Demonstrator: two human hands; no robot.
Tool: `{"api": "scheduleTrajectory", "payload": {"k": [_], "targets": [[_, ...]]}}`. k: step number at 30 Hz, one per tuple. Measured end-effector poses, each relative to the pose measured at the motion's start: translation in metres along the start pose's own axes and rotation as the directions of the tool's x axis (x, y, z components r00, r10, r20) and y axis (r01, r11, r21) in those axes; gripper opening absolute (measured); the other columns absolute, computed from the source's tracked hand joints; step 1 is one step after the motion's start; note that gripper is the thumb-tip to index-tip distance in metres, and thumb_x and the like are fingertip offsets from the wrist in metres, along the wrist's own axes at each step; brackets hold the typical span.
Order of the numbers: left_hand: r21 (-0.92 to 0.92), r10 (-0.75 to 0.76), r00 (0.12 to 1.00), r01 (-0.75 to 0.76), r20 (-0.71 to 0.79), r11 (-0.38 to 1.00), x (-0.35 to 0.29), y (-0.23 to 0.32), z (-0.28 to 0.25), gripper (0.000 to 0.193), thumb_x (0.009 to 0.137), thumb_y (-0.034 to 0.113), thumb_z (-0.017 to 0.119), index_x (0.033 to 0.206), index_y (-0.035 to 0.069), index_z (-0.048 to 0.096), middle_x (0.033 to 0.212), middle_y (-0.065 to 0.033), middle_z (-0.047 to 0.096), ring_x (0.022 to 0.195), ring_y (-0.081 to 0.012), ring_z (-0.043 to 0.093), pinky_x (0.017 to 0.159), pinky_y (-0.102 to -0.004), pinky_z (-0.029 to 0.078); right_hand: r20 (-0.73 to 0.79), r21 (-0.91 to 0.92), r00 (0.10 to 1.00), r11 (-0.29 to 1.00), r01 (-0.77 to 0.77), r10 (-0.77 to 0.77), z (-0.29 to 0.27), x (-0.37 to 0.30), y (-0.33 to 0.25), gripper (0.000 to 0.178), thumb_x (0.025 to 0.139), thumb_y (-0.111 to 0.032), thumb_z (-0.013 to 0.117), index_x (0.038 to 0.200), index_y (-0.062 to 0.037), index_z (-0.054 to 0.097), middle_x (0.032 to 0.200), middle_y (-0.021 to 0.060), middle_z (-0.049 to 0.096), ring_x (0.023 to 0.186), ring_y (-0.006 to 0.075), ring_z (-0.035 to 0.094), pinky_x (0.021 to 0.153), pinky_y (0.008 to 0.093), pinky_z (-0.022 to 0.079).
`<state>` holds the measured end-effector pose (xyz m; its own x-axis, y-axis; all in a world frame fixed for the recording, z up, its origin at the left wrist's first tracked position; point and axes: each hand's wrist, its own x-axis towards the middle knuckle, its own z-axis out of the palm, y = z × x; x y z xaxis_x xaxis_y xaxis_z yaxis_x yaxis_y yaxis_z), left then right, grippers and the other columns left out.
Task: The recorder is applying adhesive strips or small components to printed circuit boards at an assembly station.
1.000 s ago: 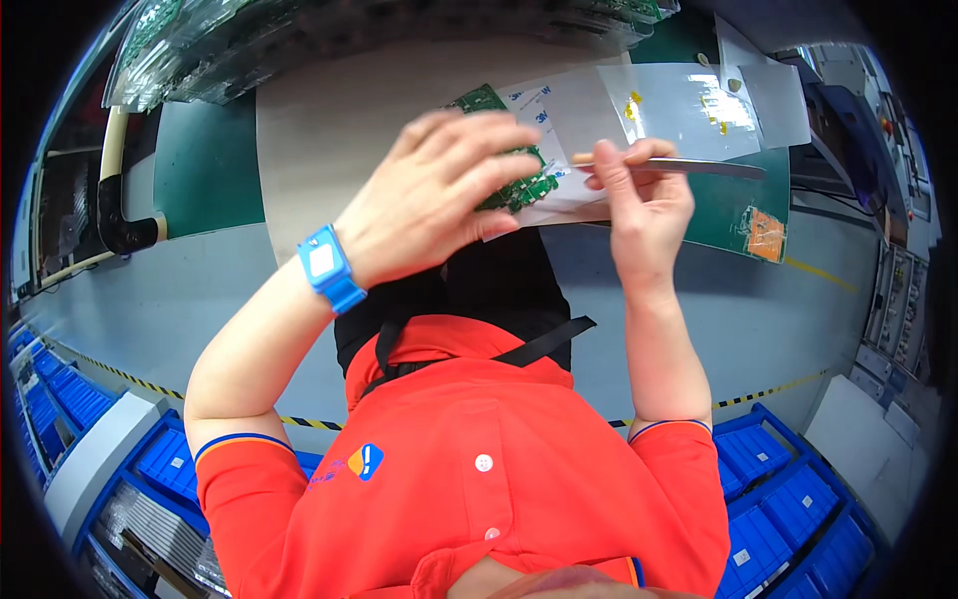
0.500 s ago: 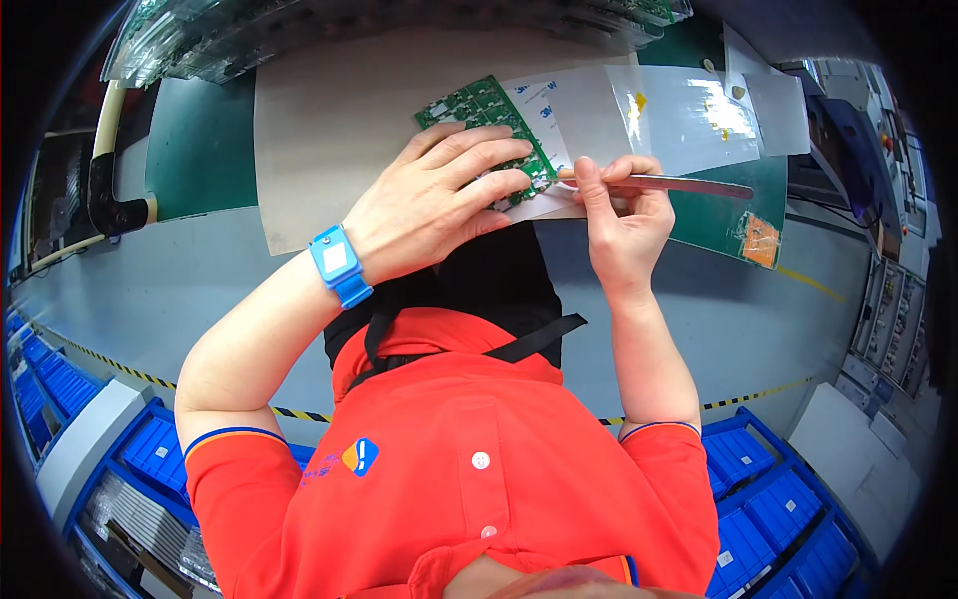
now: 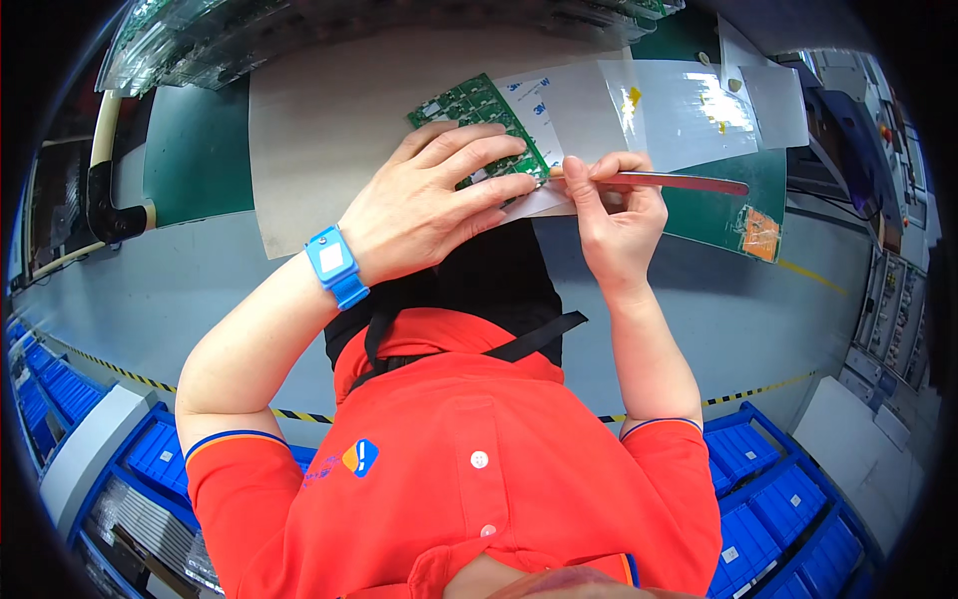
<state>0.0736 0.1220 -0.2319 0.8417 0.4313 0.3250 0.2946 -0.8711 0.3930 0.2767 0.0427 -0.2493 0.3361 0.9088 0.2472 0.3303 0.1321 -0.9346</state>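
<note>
Your left hand (image 3: 434,195) lies spread on the green circuit board (image 3: 474,103), palm down, fingers stretched and slightly apart, pinning rather than gripping it. Your right hand (image 3: 621,215) is closed in a pinch around a thin reddish tool (image 3: 689,183) – its pale end sits at the board's right-hand corner, though you cannot tell from here whether it touches. The board lies slanted on the beige mat (image 3: 319,130), close to the near edge of the green tabletop (image 3: 200,150). That mat juts past the near edge on the left; it has a broad stretch of surface left of the board and another beyond it.

On the board's right side, a white printed sheet (image 3: 532,98) pokes out, partly hidden under it. Farther right, toward the tabletop's right edge, a glossy sheet (image 3: 679,120) with yellow bits lies across the mat and the green surface. An orange patch (image 3: 760,235) marks the near right corner. Along the far edge, boards in clear plastic (image 3: 230,40) bound your reach – a pale pipe (image 3: 105,140) stands off the left edge.
</note>
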Motion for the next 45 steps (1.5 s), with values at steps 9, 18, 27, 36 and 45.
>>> {"api": "scheduleTrajectory", "payload": {"k": [9, 18, 27, 36, 45], "targets": [[0.034, 0.001, 1.0, -0.002, 0.015, 0.999, 0.003, 0.001, -0.002, 0.037, 0.088, 0.022, 0.063, 0.124, 0.023, 0.057, 0.128, -0.0026, 0.051, 0.122, -0.0237, 0.048, 0.103, -0.0423, 0.038, -0.21, 0.1, 0.978, 0.995, 0.02, 0.001, -0.012, 0.036, -0.021, 0.017, 0.092, -0.011, 0.067, 0.092, -0.0059, 0.05, 0.083, 0.0096, 0.068, 0.069, 0.0114, 0.064, 0.066, 0.0213, 0.049], [0.071, 0.012, 0.995, -0.019, 0.098, 0.997, 0.01, 0.0, -0.008, 0.04, 0.089, 0.033, 0.063, 0.128, 0.024, 0.057, 0.13, -0.0053, 0.049, 0.123, -0.0261, 0.045, 0.107, -0.0454, 0.029, -0.141, -0.003, 0.99, 1.0, -0.012, 0.011, 0.007, 0.072, -0.003, 0.02, 0.086, -0.015, 0.074, 0.086, -0.0012, 0.06, 0.077, 0.0085, 0.071, 0.073, 0.0139, 0.069, 0.066, 0.0243, 0.051], [0.102, -0.107, 0.994, 0.104, 0.022, 0.989, 0.025, -0.02, 0.001, 0.049, 0.089, 0.048, 0.058, 0.124, 0.015, 0.052, 0.143, -0.0047, 0.044, 0.136, -0.0242, 0.037, 0.112, -0.0514, 0.022, -0.106, -0.145, 0.994, 0.989, -0.02, 0.005, 0.014, 0.08, 0.014, 0.017, 0.088, -0.008, 0.071, 0.091, -0.0031, 0.055, 0.082, 0.0094, 0.069, 0.078, 0.0134, 0.068, 0.071, 0.022, 0.05], [0.112, -0.128, 0.992, 0.125, 0.022, 0.986, 0.024, -0.022, 0.004, 0.05, 0.088, 0.051, 0.057, 0.124, 0.016, 0.053, 0.142, -0.0035, 0.045, 0.136, -0.0232, 0.038, 0.111, -0.0559, 0.02, -0.061, -0.189, 0.997, 0.981, 0.044, -0.057, 0.013, 0.078, 0.013, 0.018, 0.087, -0.009, 0.072, 0.089, -0.0026, 0.055, 0.083, 0.0086, 0.068, 0.078, 0.0126, 0.067, 0.071, 0.0221, 0.05], [0.109, -0.132, 0.991, 0.129, 0.026, 0.986, 0.023, -0.021, 0.003, 0.049, 0.089, 0.051, 0.057, 0.123, 0.015, 0.055, 0.142, -0.0035, 0.045, 0.136, -0.0237, 0.038, 0.111, -0.0562, 0.02, -0.079, 0.102, 0.997, 0.995, 0.003, 0.005, 0.01, 0.077, -0.005, 0.017, 0.089, -0.008, 0.069, 0.092, -0.006, 0.053, 0.084, 0.0095, 0.069, 0.072, 0.0111, 0.064, 0.068, 0.0208, 0.048]]}}
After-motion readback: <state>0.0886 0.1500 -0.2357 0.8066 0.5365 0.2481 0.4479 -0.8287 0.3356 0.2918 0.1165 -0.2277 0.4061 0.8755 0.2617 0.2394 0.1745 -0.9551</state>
